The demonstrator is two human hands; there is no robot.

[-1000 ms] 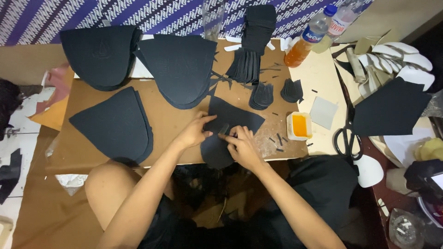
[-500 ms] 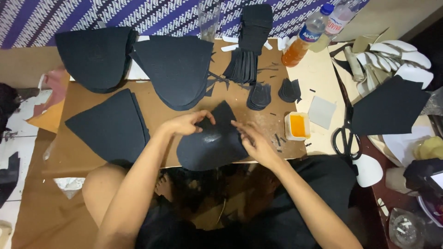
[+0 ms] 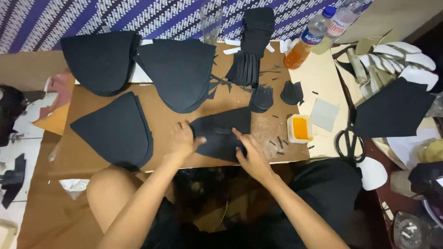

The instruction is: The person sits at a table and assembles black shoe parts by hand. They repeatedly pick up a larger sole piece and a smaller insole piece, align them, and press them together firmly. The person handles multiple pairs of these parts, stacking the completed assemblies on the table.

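At the far left of the brown cardboard work board (image 3: 92, 152), a stack of black curved foam panels (image 3: 113, 131) lies flat, with 2 more stacks behind it: one at the back left (image 3: 99, 60) and one at the back centre (image 3: 177, 71). The left hand (image 3: 182, 140) presses down on the left edge of a black foam piece (image 3: 221, 133), fingers curled over its rim. Half a second ago this piece was lifted and bowed between both hands; now it lies spread flat on the board, so the shaping has given way to pressing it down. The right hand (image 3: 251, 154) lies on the piece's lower right part, fingers extended and flat rather than pinching. Further right sit small black cut pieces (image 3: 261, 98), a small tray of orange glue (image 3: 300, 128), a grey square (image 3: 324, 114), black scissors (image 3: 350, 143) and a large dark foam sheet (image 3: 392, 110). 2 plastic bottles (image 3: 307, 41) stand at the back.
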